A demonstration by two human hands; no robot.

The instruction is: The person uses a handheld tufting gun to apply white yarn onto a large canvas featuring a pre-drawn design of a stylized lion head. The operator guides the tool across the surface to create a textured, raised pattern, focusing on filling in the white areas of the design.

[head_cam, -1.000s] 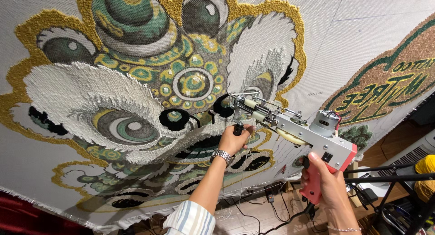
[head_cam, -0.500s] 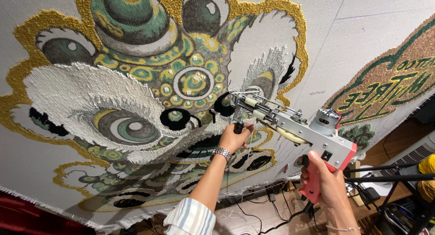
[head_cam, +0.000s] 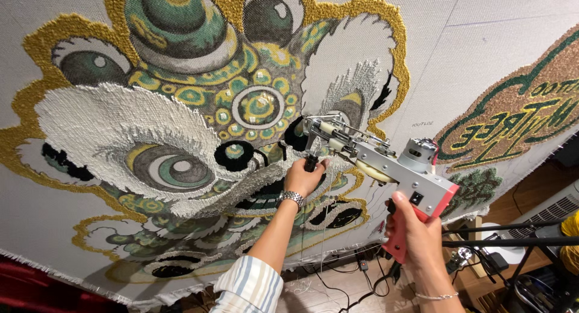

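The tufting gun (head_cam: pixel 386 162) is a silver metal tool with a pink grip and a small motor on top; it is held slantwise, its needle end pressed against the stretched cloth (head_cam: pixel 458 53); the cloth is pale grey, stretched flat, bearing a half-tufted lion-dance face in white, gold, green and black yarn.

Stretched cloth (head_cam: pixel 494 41), upright, bearing tufted lion face (head_cam: pixel 199 132); right of lion, green-and-gold emblem (head_cam: pixel 518 117). Below lion, floor (head_cam: pixel 313 292) with black cables (head_cam: pixel 356 283), loose yarn.
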